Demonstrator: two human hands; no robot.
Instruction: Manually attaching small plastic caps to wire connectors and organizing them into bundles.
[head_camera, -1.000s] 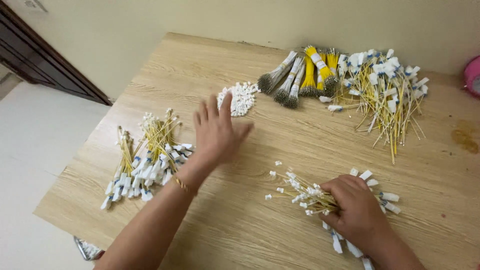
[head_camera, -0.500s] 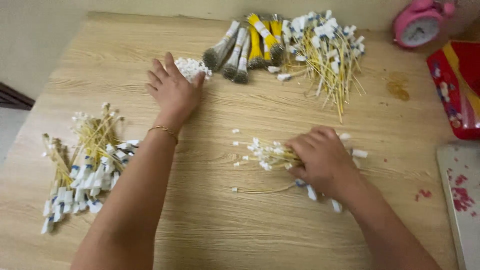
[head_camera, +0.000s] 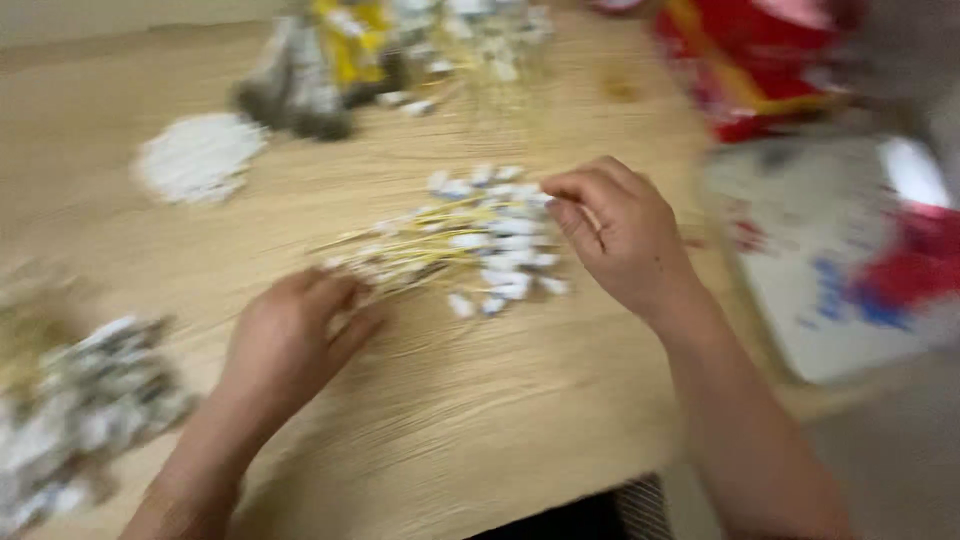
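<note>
The picture is motion-blurred. A loose bundle of thin yellow sticks with white tags (head_camera: 470, 240) lies on the wooden table (head_camera: 480, 400). My left hand (head_camera: 290, 345) rests palm down at the bundle's left end, fingers touching the stick tips. My right hand (head_camera: 615, 230) is curled at the tagged right end, fingertips pinching at the sticks. A small white heap (head_camera: 200, 155) lies beyond, to the left.
A second pile of tagged sticks (head_camera: 75, 400) lies at the left edge. Grey and yellow bundles (head_camera: 320, 70) sit at the far side. A red box (head_camera: 760, 70) and a white, red and blue sheet (head_camera: 850, 250) lie to the right.
My left hand left the white heap and came down to the left end of the stick bundle. The camera swung right and blurred. My right hand stays on the bundle.
</note>
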